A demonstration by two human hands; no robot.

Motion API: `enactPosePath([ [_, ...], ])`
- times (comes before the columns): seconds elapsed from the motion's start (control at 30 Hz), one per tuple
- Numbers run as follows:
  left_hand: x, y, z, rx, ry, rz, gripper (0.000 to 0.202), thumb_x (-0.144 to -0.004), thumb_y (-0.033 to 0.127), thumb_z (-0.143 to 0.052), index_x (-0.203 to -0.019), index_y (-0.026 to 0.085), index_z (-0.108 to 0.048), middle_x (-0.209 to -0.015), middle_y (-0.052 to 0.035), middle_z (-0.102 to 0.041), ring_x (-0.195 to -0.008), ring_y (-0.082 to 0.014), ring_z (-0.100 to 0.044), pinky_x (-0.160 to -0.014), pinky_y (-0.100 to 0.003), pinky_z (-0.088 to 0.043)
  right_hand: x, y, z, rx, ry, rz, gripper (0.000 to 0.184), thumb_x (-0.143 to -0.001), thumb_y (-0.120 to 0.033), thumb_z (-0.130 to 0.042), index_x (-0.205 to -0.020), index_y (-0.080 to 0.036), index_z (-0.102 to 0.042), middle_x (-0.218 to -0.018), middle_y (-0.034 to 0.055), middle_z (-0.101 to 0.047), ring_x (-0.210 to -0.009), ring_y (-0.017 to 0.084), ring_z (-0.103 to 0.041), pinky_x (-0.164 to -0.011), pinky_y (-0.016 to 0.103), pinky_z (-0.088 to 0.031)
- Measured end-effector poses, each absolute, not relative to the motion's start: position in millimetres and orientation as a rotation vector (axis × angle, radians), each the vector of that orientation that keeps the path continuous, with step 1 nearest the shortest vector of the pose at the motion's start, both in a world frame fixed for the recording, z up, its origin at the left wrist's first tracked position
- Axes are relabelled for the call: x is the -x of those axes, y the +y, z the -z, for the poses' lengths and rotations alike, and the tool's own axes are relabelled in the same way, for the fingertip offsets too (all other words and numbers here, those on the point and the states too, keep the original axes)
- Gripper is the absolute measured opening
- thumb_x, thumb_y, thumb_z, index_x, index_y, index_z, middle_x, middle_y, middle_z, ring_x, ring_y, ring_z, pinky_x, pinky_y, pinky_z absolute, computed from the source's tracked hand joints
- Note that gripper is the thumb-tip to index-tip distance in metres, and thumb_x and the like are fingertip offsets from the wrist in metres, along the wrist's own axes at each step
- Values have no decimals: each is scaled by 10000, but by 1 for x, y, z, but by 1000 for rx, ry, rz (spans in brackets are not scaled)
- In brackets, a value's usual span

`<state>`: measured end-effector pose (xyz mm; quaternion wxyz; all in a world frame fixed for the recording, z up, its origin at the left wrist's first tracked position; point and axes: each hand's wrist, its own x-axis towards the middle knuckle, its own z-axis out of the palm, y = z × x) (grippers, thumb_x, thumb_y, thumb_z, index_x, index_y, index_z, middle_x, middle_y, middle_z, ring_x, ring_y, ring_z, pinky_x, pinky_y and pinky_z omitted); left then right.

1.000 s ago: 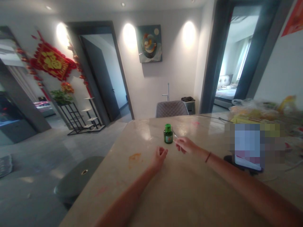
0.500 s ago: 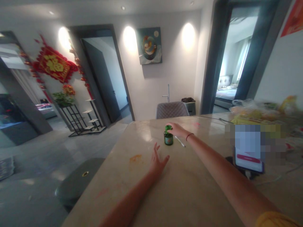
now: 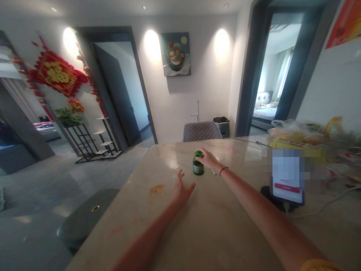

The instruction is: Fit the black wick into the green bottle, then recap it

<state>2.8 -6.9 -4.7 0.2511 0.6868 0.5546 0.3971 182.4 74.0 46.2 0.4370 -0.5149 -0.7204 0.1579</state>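
Two bare forearms reach out over the table in front of you. A yellow sleeve (image 3: 318, 265) shows at the bottom edge, on your right arm. Your left hand (image 3: 182, 191) is open and empty, its fingers spread, low over the pale polished stone tabletop (image 3: 225, 233); you can't quite tell whether it touches. Your right hand (image 3: 207, 159) is closed over the cap of a small bottle (image 3: 198, 167), with a thin dark bracelet (image 3: 223, 171) on the wrist.

The bottle stands upright between your hands, nearer the right one. It is squat, dark green glass with a smooth, brighter green cap, and its label is too small to read. Just beside it lies the tip of a thin pale stick (image 3: 213, 172). An orange smear (image 3: 156, 189) marks the stone near your left hand.

To the right, a phone (image 3: 286, 190), partly blurred out, sits on a black stand with a white cable (image 3: 318, 207). Blurred plastic bags (image 3: 299, 131) lie beyond it. Past the table's far edge stands a grey quilted chair (image 3: 201, 131), and farther off, a round painting-hung wall carries a framed abstract canvas (image 3: 175, 54).
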Motion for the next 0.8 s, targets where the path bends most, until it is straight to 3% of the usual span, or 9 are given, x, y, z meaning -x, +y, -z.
enactPosePath([
  [0.5,-22,18,-16,-1649,1516,-1019,940,-551,289,-742,-1300,83,-213,-1287,-231,-421,-1209,-292,-403,-969,-378,-329,-178,23,-51,1351,-1763,-140,329,-720,-312,-603,-1016,-184,-539,-943,54,-643,-743,154,-587,-719,290,-446],
  [0.7,-29,7,-15,-1745,1363,-896,674,-519,221,-750,-1122,126,-464,-1147,-139,-549,-1094,-278,-497,-916,-375,-382,-175,-1,-64,1395,-1794,-195,302,-674,-349,-645,-915,-197,-546,-853,26,-642,-705,142,-580,-647,258,-432],
  [0.8,-32,4,-17,-1806,1241,-946,592,-526,197,-741,-1063,133,-499,-1089,-94,-582,-1027,-244,-532,-890,-367,-408,-169,-11,-69,1418,-1784,-246,303,-658,-365,-654,-885,-202,-536,-839,18,-635,-703,137,-578,-629,246,-423],
])
